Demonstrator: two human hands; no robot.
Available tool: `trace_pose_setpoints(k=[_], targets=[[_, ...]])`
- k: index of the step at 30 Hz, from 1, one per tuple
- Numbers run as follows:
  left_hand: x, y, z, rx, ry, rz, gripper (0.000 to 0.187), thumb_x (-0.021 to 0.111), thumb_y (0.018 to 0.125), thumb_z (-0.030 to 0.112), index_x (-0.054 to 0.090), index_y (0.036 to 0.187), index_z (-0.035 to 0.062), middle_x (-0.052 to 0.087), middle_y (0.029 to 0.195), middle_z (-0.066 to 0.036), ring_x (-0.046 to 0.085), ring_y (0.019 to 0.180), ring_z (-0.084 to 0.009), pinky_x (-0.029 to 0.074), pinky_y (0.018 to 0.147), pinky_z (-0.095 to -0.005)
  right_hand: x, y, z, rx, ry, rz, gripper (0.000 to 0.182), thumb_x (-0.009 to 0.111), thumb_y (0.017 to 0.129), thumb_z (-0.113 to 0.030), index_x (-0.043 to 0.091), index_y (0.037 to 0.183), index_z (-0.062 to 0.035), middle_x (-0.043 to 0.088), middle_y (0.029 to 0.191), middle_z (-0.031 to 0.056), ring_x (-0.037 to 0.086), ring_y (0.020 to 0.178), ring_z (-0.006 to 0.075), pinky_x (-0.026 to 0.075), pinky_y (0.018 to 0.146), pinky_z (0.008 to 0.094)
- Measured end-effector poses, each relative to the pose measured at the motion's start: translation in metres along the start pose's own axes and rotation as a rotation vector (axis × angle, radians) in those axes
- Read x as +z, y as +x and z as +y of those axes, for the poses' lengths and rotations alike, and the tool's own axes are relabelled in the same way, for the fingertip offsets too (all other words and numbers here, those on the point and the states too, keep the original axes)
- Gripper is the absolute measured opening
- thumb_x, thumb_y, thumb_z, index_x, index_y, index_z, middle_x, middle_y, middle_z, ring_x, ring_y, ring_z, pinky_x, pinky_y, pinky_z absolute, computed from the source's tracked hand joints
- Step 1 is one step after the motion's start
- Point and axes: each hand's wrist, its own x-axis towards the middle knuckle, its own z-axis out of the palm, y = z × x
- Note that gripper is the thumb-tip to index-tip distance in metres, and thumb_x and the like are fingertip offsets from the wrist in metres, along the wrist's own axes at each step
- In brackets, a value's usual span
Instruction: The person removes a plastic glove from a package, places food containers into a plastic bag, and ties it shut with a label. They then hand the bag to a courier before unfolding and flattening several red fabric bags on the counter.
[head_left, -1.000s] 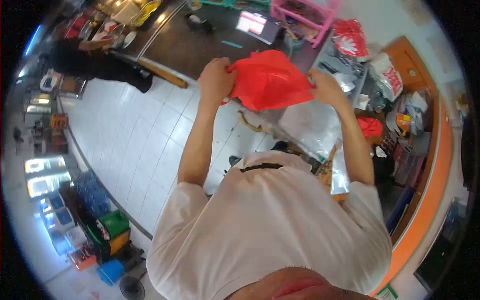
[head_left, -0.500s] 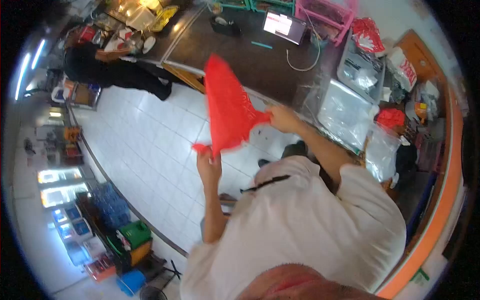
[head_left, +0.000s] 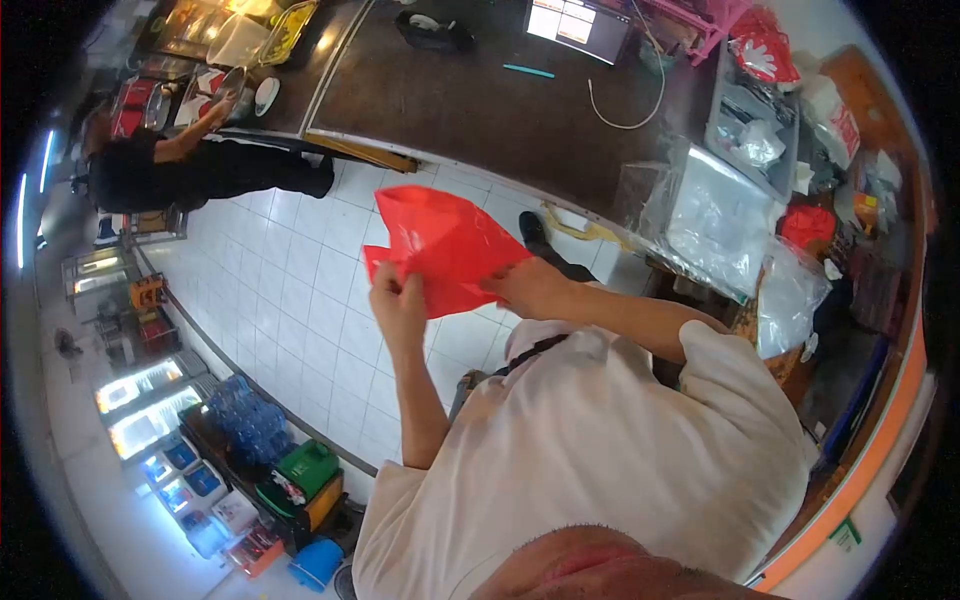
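- Head view: a red plastic bag point(head_left: 440, 245) is held up in front of the chest, above the white tiled floor point(head_left: 290, 290).
- The left hand point(head_left: 398, 300) is closed on the bag's lower left edge, with the fingers pinched around the film.
- The right hand point(head_left: 528, 288) is closed on the bag's lower right edge, just beside the left hand, so the bag is spread between and above both hands.
- The bag's upper corner is seen pointing away from the body, toward the dark tabletop point(head_left: 480, 100).
- Clear plastic bags point(head_left: 715, 225) are stacked at the right, well apart from the hands.
- Another person in black point(head_left: 200, 165) is seen at the far counter, upper left.
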Motion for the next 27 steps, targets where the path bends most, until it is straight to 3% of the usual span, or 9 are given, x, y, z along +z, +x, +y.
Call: trace_pose_setpoints(k=[1,5,11,14,17,18,20,24,27], targets=[[-0.001,0.021,-0.007,0.086,-0.032,0.044,0.012,0.054,0.084,-0.002,0.049,0.074,0.0029,0.051,0.075,-0.001,0.047,0.069,-0.0085,0.050,0.062,-0.0249,-0.007,0.010,0.009,0.075,0.048,-0.147,0.022,0.066,0.086,-0.024,0.070,0.102,-0.0093,0.070,0.098,0.0168,0.068,0.091,0.0342,0.054,0.078,0.0447],[0.014,0.096,0.053,0.079,-0.134,0.183,0.003,0.054,0.090,-0.004,0.056,0.088,-0.0010,0.055,0.087,-0.005,0.054,0.078,-0.0133,0.050,0.071,-0.0278,-0.094,0.049,0.046,0.229,0.598,0.340,0.018,0.067,0.087,-0.025,0.068,0.096,-0.0091,0.069,0.092,0.0134,0.066,0.091,0.0341,0.051,0.077,0.0440],[0.028,0.173,0.063,0.169,0.299,0.005,0.013,0.055,0.093,0.006,0.061,0.087,-0.0036,0.055,0.068,-0.004,0.047,0.067,-0.0111,0.039,0.060,-0.0277,-0.166,0.107,0.046,-0.057,0.115,0.850,0.027,0.071,0.085,-0.025,0.067,0.106,-0.0085,0.066,0.106,0.0131,0.061,0.104,0.0319,0.045,0.093,0.0424],[0.045,0.197,0.085,0.136,0.113,0.010,0.020,0.058,0.093,0.005,0.055,0.074,-0.0014,0.049,0.060,-0.002,0.040,0.059,-0.0077,0.031,0.051,-0.0273,-0.174,0.140,0.068,0.087,-0.195,0.884,0.032,0.073,0.081,-0.018,0.064,0.109,-0.0051,0.065,0.113,0.0132,0.060,0.108,0.0321,0.046,0.095,0.0405],[0.050,0.229,0.087,0.212,0.062,0.095,0.021,0.056,0.092,0.004,0.054,0.072,-0.0026,0.044,0.055,-0.002,0.038,0.055,-0.0072,0.030,0.051,-0.0274,-0.139,0.170,0.115,0.475,0.115,0.693,0.030,0.071,0.082,-0.015,0.064,0.110,-0.0065,0.065,0.105,0.0129,0.063,0.099,0.0337,0.050,0.086,0.0386],[0.036,0.245,0.074,0.244,0.223,0.046,0.020,0.055,0.092,0.011,0.067,0.095,-0.0051,0.061,0.068,-0.007,0.052,0.066,-0.0119,0.042,0.057,-0.0313,-0.131,0.172,0.119,0.554,0.163,0.765,0.027,0.068,0.084,-0.014,0.064,0.110,-0.0067,0.065,0.104,0.0117,0.064,0.097,0.0322,0.051,0.084,0.0377],[0.036,0.273,0.062,0.386,0.313,0.013,0.015,0.051,0.090,0.002,0.064,0.093,-0.0044,0.060,0.070,-0.008,0.052,0.063,-0.0145,0.042,0.058,-0.0310,-0.128,0.178,0.131,0.697,0.238,0.922,0.021,0.064,0.088,-0.013,0.063,0.108,-0.0073,0.066,0.100,0.0091,0.066,0.091,0.0291,0.053,0.079,0.0359],[0.028,0.317,0.022,0.280,0.271,-0.245,0.024,0.048,0.083,-0.008,0.064,0.101,-0.0042,0.065,0.083,-0.013,0.061,0.078,-0.0212,0.047,0.072,-0.0292,-0.121,0.187,0.151,0.643,1.651,0.991,0.018,0.048,0.100,-0.011,0.060,0.113,-0.0041,0.065,0.109,0.0066,0.065,0.100,0.0193,0.053,0.087,0.0365],[0.016,0.356,-0.017,-0.126,-0.133,-0.519,0.029,0.049,0.087,-0.004,0.062,0.112,-0.0047,0.067,0.105,-0.012,0.064,0.096,-0.0228,0.051,0.087,-0.0333,-0.127,0.205,0.133,0.454,2.129,1.106,0.019,0.048,0.100,-0.009,0.058,0.115,-0.0024,0.064,0.112,0.0087,0.064,0.104,0.0197,0.052,0.092,0.0356]])
